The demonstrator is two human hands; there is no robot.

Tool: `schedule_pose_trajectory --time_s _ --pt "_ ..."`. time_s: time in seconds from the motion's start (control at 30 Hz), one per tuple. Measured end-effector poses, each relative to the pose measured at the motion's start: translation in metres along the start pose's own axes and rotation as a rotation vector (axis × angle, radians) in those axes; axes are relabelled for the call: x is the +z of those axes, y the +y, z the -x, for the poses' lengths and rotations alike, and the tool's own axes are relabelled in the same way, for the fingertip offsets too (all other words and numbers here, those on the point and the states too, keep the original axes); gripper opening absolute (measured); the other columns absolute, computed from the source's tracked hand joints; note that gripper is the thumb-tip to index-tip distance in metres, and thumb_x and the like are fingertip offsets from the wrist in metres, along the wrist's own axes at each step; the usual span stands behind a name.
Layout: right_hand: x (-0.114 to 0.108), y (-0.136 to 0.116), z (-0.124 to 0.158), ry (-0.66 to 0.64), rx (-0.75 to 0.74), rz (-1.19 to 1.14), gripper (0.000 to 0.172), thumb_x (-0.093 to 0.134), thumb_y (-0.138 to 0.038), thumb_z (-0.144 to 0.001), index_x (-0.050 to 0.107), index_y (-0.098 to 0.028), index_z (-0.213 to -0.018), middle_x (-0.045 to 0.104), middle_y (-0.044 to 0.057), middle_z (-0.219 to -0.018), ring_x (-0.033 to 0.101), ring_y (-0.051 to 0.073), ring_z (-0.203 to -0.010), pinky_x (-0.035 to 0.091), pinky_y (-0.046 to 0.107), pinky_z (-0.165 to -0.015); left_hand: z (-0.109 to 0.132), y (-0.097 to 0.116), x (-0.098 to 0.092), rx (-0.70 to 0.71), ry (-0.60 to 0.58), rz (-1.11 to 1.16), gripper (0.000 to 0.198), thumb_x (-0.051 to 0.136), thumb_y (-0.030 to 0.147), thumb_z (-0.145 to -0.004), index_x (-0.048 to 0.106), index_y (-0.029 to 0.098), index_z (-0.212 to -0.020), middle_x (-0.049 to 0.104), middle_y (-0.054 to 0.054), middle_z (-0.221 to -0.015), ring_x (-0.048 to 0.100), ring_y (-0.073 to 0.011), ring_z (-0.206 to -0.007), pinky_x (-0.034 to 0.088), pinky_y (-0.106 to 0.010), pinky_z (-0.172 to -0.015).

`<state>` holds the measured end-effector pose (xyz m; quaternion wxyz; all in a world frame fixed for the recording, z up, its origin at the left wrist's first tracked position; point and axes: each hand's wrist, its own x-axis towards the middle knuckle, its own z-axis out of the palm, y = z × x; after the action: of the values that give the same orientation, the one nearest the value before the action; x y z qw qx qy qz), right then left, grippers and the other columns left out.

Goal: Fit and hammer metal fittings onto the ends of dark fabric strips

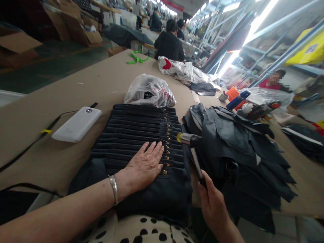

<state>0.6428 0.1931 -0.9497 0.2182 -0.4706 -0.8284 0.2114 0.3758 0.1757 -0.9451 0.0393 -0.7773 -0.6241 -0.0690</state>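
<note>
My left hand (145,165) lies flat, fingers stretched out, on a stack of black fabric strips (136,135) laid in overlapping rows, each with a small brass fitting along the right edge. My right hand (214,206) grips the handle of a small hammer (189,139), whose metal head hovers just right of the brass fittings. A silver bracelet sits on my left wrist.
A white power bank (77,124) with a black cable lies to the left. A pile of black fabric pieces (240,145) lies to the right. Plastic bags (149,91) sit behind the stack. A blue and orange object (236,98) stands farther right. Other people sit at the far end.
</note>
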Motion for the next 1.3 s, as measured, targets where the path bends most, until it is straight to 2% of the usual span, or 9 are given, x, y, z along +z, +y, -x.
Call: schedule_pose_trajectory --time_s 0.13,0.2,0.33,0.5,0.7,0.87,1.03,1.2,1.3 --pt "0.001 0.003 -0.006 -0.158 0.080 0.104 0.041 0.033 -0.029 -0.092 0.048 -0.013 -0.126 0.068 0.012 -0.100 0.067 0.021 -0.088 0.054 0.030 -0.075 -0.001 -0.001 -0.001 -0.002 -0.004 0.002 0.053 0.030 0.037 -0.089 0.040 0.010 -0.133 0.035 -0.014 -0.142 0.030 -0.0276 -0.132 0.018 -0.046 -0.110" --pt "-0.004 0.002 -0.004 -0.116 0.047 0.092 0.039 0.034 -0.029 -0.092 0.049 -0.015 -0.125 0.067 0.011 -0.103 0.066 0.021 -0.092 0.054 0.028 -0.077 -0.001 -0.001 -0.002 0.007 0.001 -0.001 0.052 0.030 0.037 -0.089 0.041 0.010 -0.132 0.036 -0.014 -0.142 0.031 -0.0276 -0.132 0.018 -0.046 -0.110" --pt "-0.006 0.000 0.009 0.063 -0.030 0.005 0.041 0.035 -0.027 -0.092 0.042 -0.015 -0.130 0.066 0.011 -0.107 0.064 0.020 -0.096 0.053 0.026 -0.078 -0.001 -0.001 -0.001 0.011 0.016 -0.010 0.053 0.029 0.037 -0.090 0.039 0.009 -0.133 0.034 -0.014 -0.143 0.030 -0.0278 -0.132 0.018 -0.046 -0.109" --pt "-0.003 0.003 0.015 -0.146 0.022 0.079 0.038 0.035 -0.027 -0.092 0.047 -0.016 -0.127 0.066 0.011 -0.106 0.065 0.021 -0.093 0.054 0.028 -0.078 0.000 -0.001 -0.001 0.021 -0.003 -0.004 0.053 0.027 0.036 -0.090 0.039 0.008 -0.133 0.033 -0.015 -0.143 0.030 -0.0289 -0.132 0.018 -0.047 -0.109" --pt "-0.005 -0.001 0.032 0.006 -0.009 0.012 0.042 0.034 -0.028 -0.092 0.039 -0.015 -0.132 0.062 0.013 -0.115 0.060 0.021 -0.104 0.051 0.029 -0.084 0.000 -0.001 -0.001 0.021 -0.003 -0.005 0.054 0.028 0.036 -0.089 0.038 0.007 -0.134 0.033 -0.016 -0.143 0.029 -0.0293 -0.132 0.017 -0.047 -0.109" --pt "-0.001 0.002 0.034 -0.182 0.068 0.065 0.040 0.033 -0.029 -0.093 0.045 -0.015 -0.128 0.068 0.011 -0.102 0.066 0.021 -0.090 0.054 0.027 -0.075 0.001 -0.002 0.003 0.020 0.013 -0.006 0.054 0.028 0.037 -0.089 0.038 0.009 -0.134 0.033 -0.015 -0.143 0.029 -0.0285 -0.132 0.017 -0.046 -0.109" --pt "-0.005 -0.003 0.051 0.012 0.025 0.022 0.042 0.033 -0.030 -0.093 0.042 -0.016 -0.131 0.063 0.012 -0.113 0.063 0.020 -0.099 0.052 0.028 -0.082 0.001 -0.002 0.003 0.025 0.008 -0.001 0.055 0.028 0.038 -0.089 0.037 0.008 -0.134 0.032 -0.016 -0.144 0.029 -0.0293 -0.132 0.017 -0.047 -0.108" --pt "0.004 0.000 0.059 -0.171 0.061 0.069 0.039 0.033 -0.029 -0.093 0.045 -0.017 -0.127 0.069 0.010 -0.100 0.067 0.020 -0.086 0.054 0.025 -0.069 0.001 -0.001 0.001 0.022 0.000 0.000 0.054 0.030 0.036 -0.088 0.038 0.009 -0.134 0.032 -0.015 -0.144 0.030 -0.0288 -0.132 0.016 -0.046 -0.109" --pt "-0.003 -0.001 0.061 -0.124 0.056 0.043 0.038 0.035 -0.029 -0.093 0.044 -0.018 -0.128 0.067 0.009 -0.106 0.065 0.019 -0.094 0.053 0.023 -0.074 0.001 -0.001 0.000 0.021 -0.006 0.000 0.054 0.030 0.036 -0.088 0.037 0.008 -0.134 0.033 -0.015 -0.144 0.029 -0.0288 -0.132 0.016 -0.046 -0.109"
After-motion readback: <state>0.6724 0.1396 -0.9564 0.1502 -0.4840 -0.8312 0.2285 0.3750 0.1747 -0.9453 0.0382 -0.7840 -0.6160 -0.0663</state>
